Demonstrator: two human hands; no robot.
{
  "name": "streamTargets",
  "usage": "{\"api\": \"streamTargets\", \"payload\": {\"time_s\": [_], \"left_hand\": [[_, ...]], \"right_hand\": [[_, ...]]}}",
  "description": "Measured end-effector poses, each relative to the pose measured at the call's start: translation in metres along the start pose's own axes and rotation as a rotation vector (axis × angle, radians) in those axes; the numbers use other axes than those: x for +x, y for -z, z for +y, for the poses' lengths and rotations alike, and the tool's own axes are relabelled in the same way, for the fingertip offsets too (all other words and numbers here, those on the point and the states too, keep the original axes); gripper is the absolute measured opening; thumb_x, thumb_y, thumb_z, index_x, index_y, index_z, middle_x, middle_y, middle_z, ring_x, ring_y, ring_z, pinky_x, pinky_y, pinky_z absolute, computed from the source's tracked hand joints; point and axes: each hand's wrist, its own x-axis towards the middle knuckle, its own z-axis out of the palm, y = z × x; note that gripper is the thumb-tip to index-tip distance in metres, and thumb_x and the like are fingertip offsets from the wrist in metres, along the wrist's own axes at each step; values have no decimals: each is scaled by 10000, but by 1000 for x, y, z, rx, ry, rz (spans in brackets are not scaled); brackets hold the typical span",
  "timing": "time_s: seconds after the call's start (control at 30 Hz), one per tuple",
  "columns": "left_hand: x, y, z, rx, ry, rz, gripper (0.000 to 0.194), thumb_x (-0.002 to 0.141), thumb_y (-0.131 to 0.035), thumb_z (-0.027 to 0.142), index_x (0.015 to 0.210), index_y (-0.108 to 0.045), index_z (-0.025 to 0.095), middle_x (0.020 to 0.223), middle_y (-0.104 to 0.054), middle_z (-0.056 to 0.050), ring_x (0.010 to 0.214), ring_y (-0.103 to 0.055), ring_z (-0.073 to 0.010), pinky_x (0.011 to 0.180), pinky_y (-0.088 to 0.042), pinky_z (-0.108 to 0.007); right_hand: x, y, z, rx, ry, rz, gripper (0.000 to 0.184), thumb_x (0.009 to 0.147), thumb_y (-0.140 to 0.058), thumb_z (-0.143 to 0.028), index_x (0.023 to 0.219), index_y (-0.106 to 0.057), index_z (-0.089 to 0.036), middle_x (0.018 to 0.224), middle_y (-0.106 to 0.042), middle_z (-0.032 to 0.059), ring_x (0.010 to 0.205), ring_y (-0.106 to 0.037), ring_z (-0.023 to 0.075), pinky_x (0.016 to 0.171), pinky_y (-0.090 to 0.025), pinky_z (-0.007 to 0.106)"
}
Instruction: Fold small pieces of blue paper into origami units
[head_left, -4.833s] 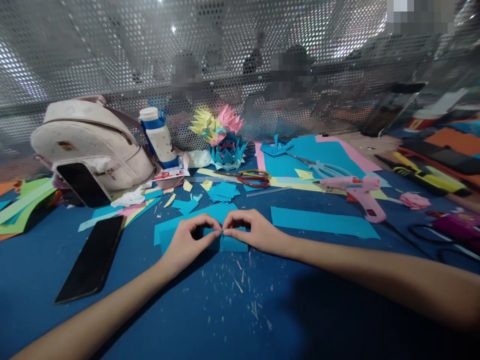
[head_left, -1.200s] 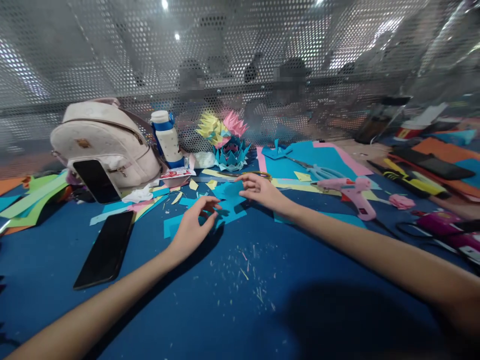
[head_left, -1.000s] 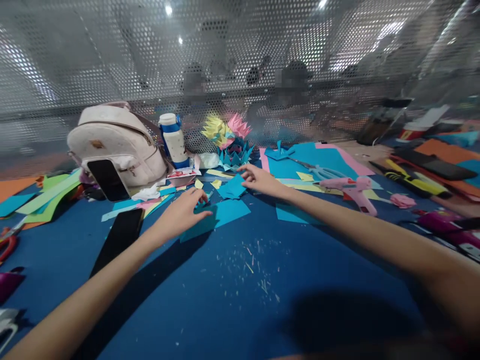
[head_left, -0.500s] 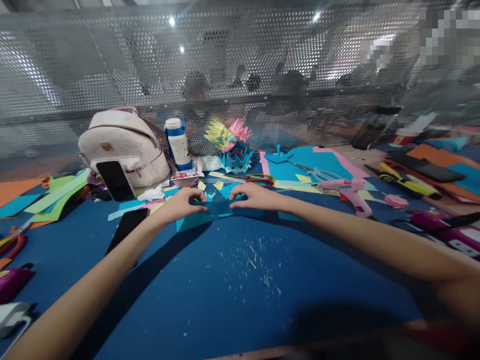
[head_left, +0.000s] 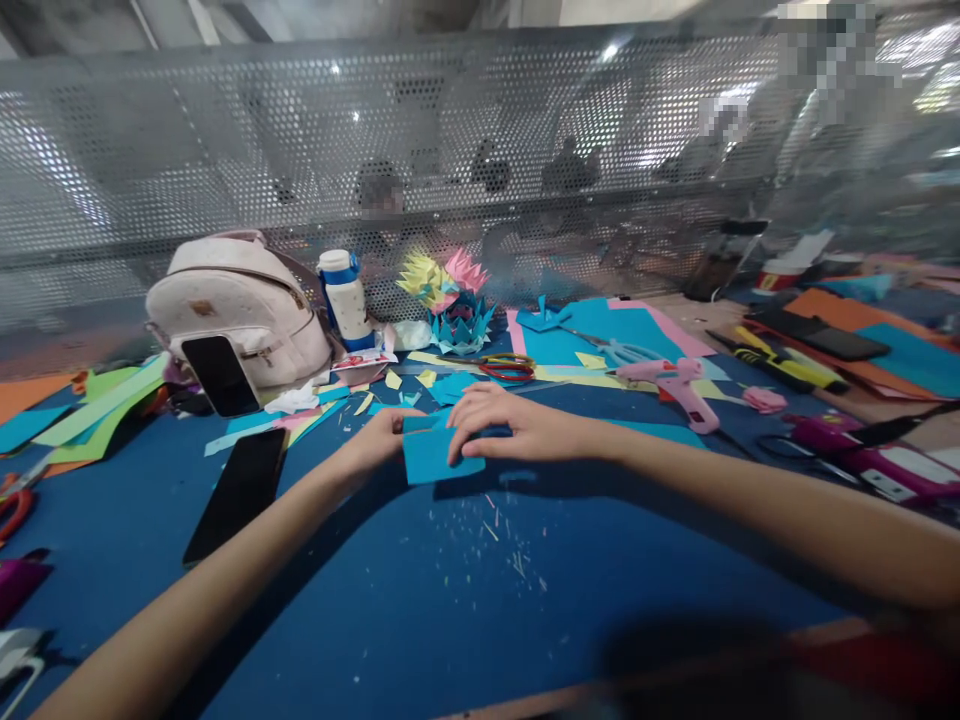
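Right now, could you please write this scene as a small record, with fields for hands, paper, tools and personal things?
left hand: at paper's left edge, grip partly hidden
right hand: fingers on paper
paper: blue, between hands
tool at right: pink glue gun
beyond hands: paper flowers, upright bottle
leaning on backpack: phone

No text can be read — the badge (head_left: 202, 307) on the backpack (head_left: 247, 290), the print on the packet (head_left: 365, 359) just right of it, and the mark on the cup (head_left: 780, 276) far right of it are too small or blurred.
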Motion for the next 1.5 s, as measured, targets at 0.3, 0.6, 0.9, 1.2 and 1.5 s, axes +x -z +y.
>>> {"api": "streamTargets", "payload": {"time_s": [0.3, 0.6, 0.9, 1.2, 1.5], "left_hand": [[-2, -25, -8, -361, 98, -77, 504, 920, -453, 520, 1119, -620, 88, 1112, -666, -226, 898, -700, -309, 802, -553, -429], [-1, -27, -18, -246, -22, -91, 293, 794, -724, 305, 951, -666, 63, 968, -721, -162, 896, -709, -281, 801, -570, -357], [4, -24, -26, -238, -20, -38, 358, 784, -718, 383, 994, -657, 101, 952, -731, -132, 892, -713, -259, 782, -574, -338], [7, -25, -27, -221, 65, 35, 351, 770, -712, 436, 871, -589, 124, 788, -690, -67, 931, -699, -290, 782, -564, -345], [9, -29, -24, -192, 118, 31, 301, 806, -670, 422, 811, -582, 134, 715, -673, -52, 917, -703, -298, 706, -558, -301]], "right_hand": [[-12, -12, 22, -234, -101, 146, 226, 932, -489, -263, 865, -694, -195, 837, -681, 17, 852, -532, 171, 878, -306, 349], [-18, -16, 24, -235, -116, 212, 162, 900, -525, -220, 1018, -636, -212, 1100, -606, 61, 1085, -507, 203, 984, -330, 388], [-22, -28, 52, 279, -437, 304, 408, 828, -614, -377, 1167, -500, -182, 971, -608, 59, 889, -585, 187, 743, -480, 310], [-25, -42, 71, 589, -508, 346, 411, 758, -690, -379, 1073, -523, -173, 819, -600, 17, 701, -567, 138, 586, -432, 243], [-34, -48, 73, 510, -459, 423, 334, 776, -685, -379, 1016, -555, -187, 847, -578, 12, 726, -544, 131, 618, -438, 242]]}}
